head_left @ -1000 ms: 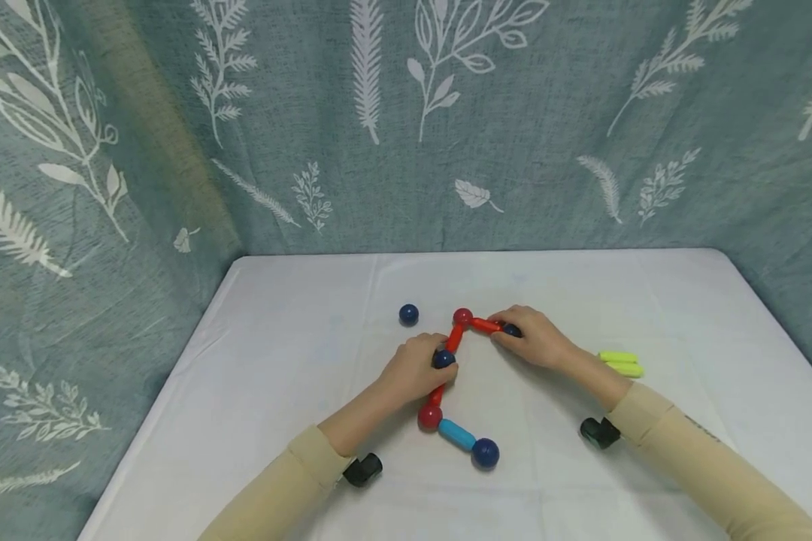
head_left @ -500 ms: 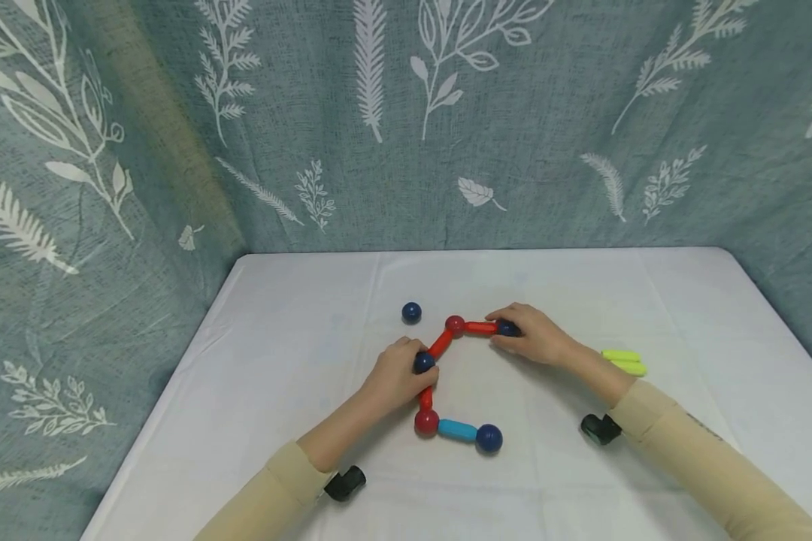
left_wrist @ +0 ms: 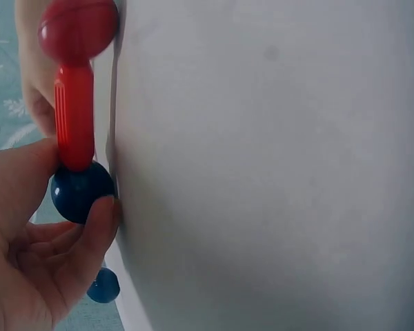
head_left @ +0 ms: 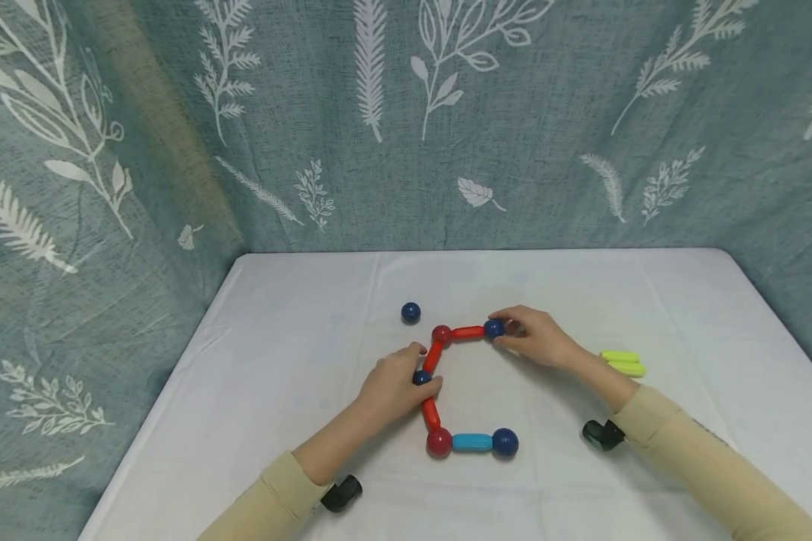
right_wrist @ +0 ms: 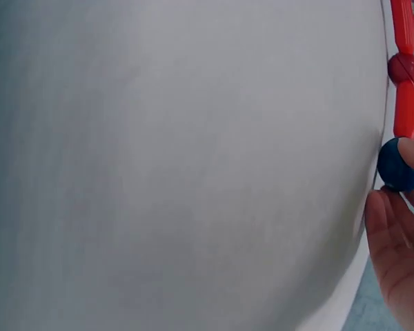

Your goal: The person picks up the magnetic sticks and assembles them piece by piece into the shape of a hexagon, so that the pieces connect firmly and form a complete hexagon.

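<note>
A chain of balls and rods lies on the white table, bent into a rough C. My left hand pinches its middle blue ball between thumb and fingers. From that ball one red rod leads to the far red ball, another red rod to the near red ball. A light blue rod joins the near red ball to a blue end ball. With thumb and fingers, my right hand holds the far blue end ball, attached to a third red rod.
A loose blue ball sits behind the chain. Two yellow-green rods lie side by side at the right, beside my right forearm. The white-covered table ends at a patterned curtain behind and to the left.
The far red ball has shifted left and nearer, and the far blue end ball left. The near end with the light blue rod has swung out rightward. My left hand has moved left and nearer.
</note>
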`<state>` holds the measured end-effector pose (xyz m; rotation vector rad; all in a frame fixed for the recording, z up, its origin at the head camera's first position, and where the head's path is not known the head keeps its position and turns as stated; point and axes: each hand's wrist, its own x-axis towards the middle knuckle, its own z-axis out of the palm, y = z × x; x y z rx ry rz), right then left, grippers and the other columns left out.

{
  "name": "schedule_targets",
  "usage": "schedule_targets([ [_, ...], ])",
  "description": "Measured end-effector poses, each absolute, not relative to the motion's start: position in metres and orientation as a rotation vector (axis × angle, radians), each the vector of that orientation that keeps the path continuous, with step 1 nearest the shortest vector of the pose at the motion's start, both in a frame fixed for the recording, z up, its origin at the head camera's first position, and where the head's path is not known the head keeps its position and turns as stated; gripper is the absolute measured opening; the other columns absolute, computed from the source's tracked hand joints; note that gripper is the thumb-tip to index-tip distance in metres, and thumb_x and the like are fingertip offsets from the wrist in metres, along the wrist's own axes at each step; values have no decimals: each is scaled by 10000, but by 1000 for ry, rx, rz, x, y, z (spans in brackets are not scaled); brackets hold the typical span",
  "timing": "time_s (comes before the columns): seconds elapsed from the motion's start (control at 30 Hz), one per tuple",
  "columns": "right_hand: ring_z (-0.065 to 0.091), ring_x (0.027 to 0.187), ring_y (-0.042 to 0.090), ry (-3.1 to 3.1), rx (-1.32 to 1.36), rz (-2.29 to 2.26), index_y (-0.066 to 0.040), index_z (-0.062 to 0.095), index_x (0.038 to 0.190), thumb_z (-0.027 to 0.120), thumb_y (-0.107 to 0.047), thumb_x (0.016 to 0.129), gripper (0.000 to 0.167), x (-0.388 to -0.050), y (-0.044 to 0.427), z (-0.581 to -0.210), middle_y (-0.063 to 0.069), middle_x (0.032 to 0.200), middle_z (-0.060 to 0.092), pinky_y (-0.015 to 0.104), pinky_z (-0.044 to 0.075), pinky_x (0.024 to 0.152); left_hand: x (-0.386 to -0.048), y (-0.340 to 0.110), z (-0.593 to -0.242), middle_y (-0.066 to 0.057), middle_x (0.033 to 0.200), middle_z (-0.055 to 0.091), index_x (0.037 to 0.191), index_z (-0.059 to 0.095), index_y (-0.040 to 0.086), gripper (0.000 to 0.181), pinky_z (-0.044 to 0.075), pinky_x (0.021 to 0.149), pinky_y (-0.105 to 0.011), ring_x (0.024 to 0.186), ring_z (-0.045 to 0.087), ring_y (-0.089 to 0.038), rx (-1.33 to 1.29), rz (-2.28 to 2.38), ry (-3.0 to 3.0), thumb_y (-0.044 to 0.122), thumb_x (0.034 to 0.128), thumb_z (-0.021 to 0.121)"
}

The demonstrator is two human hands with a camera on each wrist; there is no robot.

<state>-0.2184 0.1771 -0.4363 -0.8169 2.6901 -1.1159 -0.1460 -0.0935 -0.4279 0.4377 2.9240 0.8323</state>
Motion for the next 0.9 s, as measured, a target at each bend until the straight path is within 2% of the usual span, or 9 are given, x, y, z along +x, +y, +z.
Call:
schedule_targets([
  [0.1, 624, 967, 260, 2680, -803, -1122, 7, 583, 1293, 692, -93, 902, 418, -217, 174, -436, 146, 1140, 639, 384, 518, 796, -144, -92, -428, 27, 573, 450, 1278, 535, -8, 576, 307, 411, -201, 414, 411, -80, 490, 730, 2968, 324, 848, 727],
  [0.17, 625, 985, 272, 2673, -789, -1120, 1, 578, 1300, 690, -105, 905, 425, -215, 174, -435, 147, 1147, 641, 401, 523, 817, -142, -91, -427, 36, 523, 409, 1275, 529, -1, 583, 292, 401, -206, 396, 387, -80, 535, 662, 3006, 352, 852, 718],
  [0.3, 620, 1025, 286, 2684, -772, -1126, -10, 585, 1294, 672, -114, 918, 400, -211, 179, -433, 146, 1166, 642, 421, 522, 860, -143, -90, -425, 58, 485, 356, 1170, 586, 27, 494, 241, 389, -203, 374, 342, -77, 632, 528, 3112, 403, 869, 698],
  [0.4, 618, 1027, 267, 2718, -756, -1144, -22, 622, 1249, 657, -100, 928, 333, -206, 190, -429, 127, 1165, 651, 403, 525, 855, -150, -88, -424, 57, 522, 399, 1079, 656, 60, 379, 228, 395, -185, 417, 360, -71, 775, 482, 3227, 377, 878, 703],
  [0.53, 617, 1003, 245, 2805, -701, -1114, -55, 674, 1171, 640, -93, 938, 239, -200, 215, -421, 89, 1127, 672, 378, 530, 812, -167, -82, -425, 9, 746, 598, 1050, 706, 100, 243, 376, 477, -174, 633, 494, -96, 1073, 653, 3259, 269, 875, 720],
  [0.63, 608, 1013, 273, 2857, -648, -1056, -65, 686, 1152, 626, -115, 952, 214, -194, 240, -414, 95, 1117, 674, 401, 524, 809, -183, -74, -426, -27, 1011, 658, 1116, 696, 111, 260, 508, 711, -236, 894, 574, -145, 1172, 850, 3093, 241, 891, 708],
  [0.7, 601, 1024, 305, 2870, -610, -1018, -60, 686, 1148, 622, -140, 960, 214, -190, 258, -411, 118, 1124, 666, 432, 520, 815, -194, -67, -427, -39, 1150, 642, 1186, 670, 116, 308, 495, 882, -297, 1057, 573, -177, 1130, 918, 2958, 259, 914, 690],
  [0.77, 588, 1041, 337, 2871, -562, -987, -50, 683, 1152, 621, -165, 966, 228, -185, 275, -409, 150, 1142, 653, 465, 510, 828, -202, -62, -426, -38, 1253, 611, 1264, 634, 129, 378, 448, 982, -334, 1177, 541, -189, 1054, 923, 2857, 294, 927, 677],
  [0.9, 575, 1037, 371, 2878, -425, -920, -25, 685, 1135, 639, -199, 956, 253, -178, 300, -408, 199, 1147, 633, 500, 496, 824, -216, -53, -427, -46, 1327, 580, 1348, 582, 138, 467, 426, 1010, -341, 1217, 536, -187, 992, 895, 2744, 333, 932, 668],
])
